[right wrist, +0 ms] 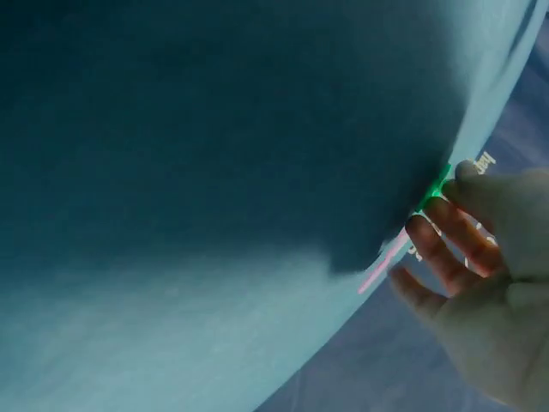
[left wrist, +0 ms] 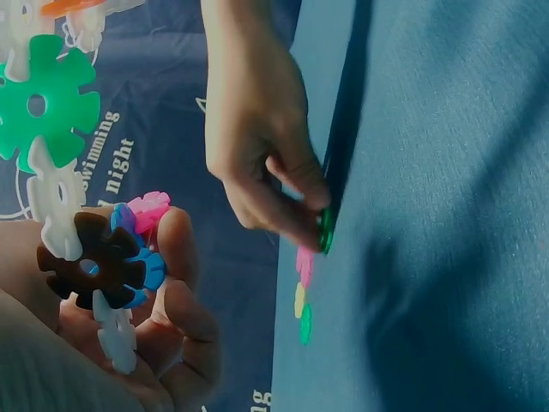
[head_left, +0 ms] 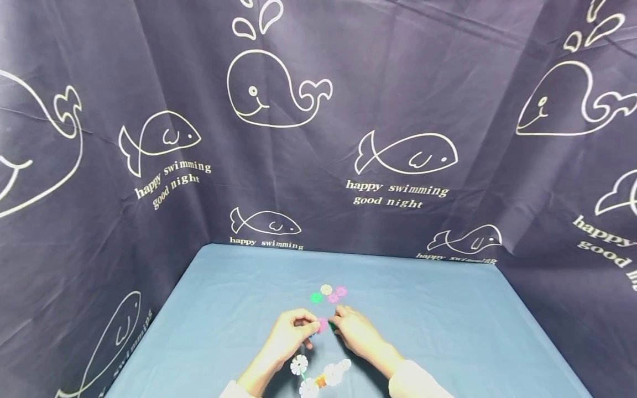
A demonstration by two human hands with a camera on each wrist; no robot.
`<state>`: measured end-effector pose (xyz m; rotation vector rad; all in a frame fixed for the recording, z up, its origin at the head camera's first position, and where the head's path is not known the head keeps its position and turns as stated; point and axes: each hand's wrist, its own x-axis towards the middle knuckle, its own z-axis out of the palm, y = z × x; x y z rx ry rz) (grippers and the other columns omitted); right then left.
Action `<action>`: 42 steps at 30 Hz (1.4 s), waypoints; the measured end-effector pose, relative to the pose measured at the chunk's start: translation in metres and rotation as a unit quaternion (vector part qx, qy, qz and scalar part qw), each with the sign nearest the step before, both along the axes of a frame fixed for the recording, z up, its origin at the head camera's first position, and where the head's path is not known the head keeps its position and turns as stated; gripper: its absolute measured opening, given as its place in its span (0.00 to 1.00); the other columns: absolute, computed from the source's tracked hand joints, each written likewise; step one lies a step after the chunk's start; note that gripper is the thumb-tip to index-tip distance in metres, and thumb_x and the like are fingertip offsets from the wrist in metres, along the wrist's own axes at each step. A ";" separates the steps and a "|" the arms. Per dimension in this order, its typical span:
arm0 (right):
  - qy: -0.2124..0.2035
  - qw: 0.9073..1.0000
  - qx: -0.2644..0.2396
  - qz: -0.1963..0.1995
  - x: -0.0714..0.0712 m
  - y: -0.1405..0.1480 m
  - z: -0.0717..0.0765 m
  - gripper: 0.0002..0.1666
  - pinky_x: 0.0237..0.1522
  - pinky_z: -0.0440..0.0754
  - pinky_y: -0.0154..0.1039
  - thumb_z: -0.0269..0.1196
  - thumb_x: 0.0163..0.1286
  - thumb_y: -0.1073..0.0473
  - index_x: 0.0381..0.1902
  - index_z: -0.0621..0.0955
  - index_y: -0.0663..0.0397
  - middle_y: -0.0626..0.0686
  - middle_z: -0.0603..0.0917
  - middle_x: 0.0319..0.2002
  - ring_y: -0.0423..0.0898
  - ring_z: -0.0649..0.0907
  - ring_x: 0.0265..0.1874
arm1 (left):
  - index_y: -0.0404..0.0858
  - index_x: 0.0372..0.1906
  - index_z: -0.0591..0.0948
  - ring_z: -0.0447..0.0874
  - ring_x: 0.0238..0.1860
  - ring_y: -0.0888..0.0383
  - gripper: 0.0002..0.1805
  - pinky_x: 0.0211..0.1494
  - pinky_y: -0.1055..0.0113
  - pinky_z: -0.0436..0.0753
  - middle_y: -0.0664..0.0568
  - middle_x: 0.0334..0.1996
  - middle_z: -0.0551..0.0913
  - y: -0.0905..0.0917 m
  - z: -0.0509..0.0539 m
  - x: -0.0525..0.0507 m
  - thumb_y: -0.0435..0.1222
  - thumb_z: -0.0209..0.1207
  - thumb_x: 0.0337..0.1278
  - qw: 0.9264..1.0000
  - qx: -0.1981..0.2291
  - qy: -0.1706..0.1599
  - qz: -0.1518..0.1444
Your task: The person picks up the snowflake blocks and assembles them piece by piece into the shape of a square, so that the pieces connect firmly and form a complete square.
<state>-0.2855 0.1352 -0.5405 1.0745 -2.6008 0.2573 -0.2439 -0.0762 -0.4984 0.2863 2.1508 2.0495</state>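
linked flower-shaped discs (left wrist: 58, 206) are held in the left hand (head_left: 288, 333), fingers curled, above the blue worktop (head_left: 448, 309); the right hand (head_left: 359, 331) pinches a green disc (left wrist: 326, 230). the dark cloth (head_left: 318, 160) behind reads "happy swimming good night".

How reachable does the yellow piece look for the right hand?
Probably yes: the yellow piece lies uncovered beyond the right hand, though that hand pinches a green piece.
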 end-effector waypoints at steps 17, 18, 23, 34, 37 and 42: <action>-0.338 0.913 -0.227 0.015 0.013 0.027 0.020 0.03 0.29 0.82 0.35 0.65 0.68 0.68 0.33 0.82 0.63 0.52 0.80 0.26 0.37 0.78 0.25 | 0.30 0.37 0.85 0.80 0.18 0.59 0.06 0.25 0.66 0.81 0.47 0.28 0.87 0.006 0.000 0.004 0.31 0.66 0.61 1.000 -0.008 0.010 -0.026; -0.373 0.887 -0.273 0.015 0.014 0.028 0.023 0.05 0.28 0.83 0.36 0.63 0.70 0.68 0.35 0.83 0.67 0.54 0.81 0.26 0.38 0.79 0.24 | 0.30 0.37 0.85 0.80 0.18 0.59 0.06 0.24 0.67 0.80 0.46 0.29 0.87 0.006 0.000 0.004 0.31 0.66 0.61 1.000 -0.008 0.010 -0.026; -0.486 0.750 -0.449 0.013 0.021 0.028 0.040 0.19 0.30 0.84 0.34 0.60 0.74 0.66 0.52 0.76 0.82 0.54 0.81 0.29 0.40 0.80 0.24 | 0.28 0.37 0.84 0.80 0.18 0.57 0.07 0.25 0.66 0.82 0.44 0.30 0.87 0.007 0.002 0.003 0.30 0.65 0.62 0.999 -0.007 0.026 -0.031; -0.506 0.712 -0.487 0.021 0.026 0.021 0.045 0.22 0.30 0.83 0.32 0.62 0.72 0.67 0.53 0.73 0.84 0.51 0.82 0.27 0.38 0.80 0.24 | 0.28 0.37 0.85 0.80 0.19 0.59 0.05 0.27 0.59 0.85 0.43 0.27 0.85 0.007 0.004 0.003 0.29 0.66 0.60 0.999 -0.015 0.034 -0.033; -0.504 0.714 -0.486 0.028 0.028 0.019 0.046 0.21 0.29 0.82 0.31 0.62 0.72 0.67 0.53 0.74 0.84 0.49 0.82 0.28 0.37 0.80 0.23 | 0.28 0.37 0.85 0.80 0.19 0.58 0.05 0.27 0.60 0.85 0.44 0.26 0.84 0.006 0.005 0.003 0.29 0.66 0.60 0.999 -0.015 0.038 -0.030; -0.504 0.711 -0.488 0.034 0.030 0.016 0.050 0.20 0.30 0.82 0.30 0.60 0.73 0.68 0.53 0.74 0.85 0.48 0.83 0.29 0.36 0.79 0.23 | 0.31 0.35 0.86 0.81 0.19 0.58 0.04 0.28 0.58 0.86 0.45 0.27 0.85 0.004 0.006 0.004 0.30 0.67 0.58 0.997 -0.043 0.057 -0.026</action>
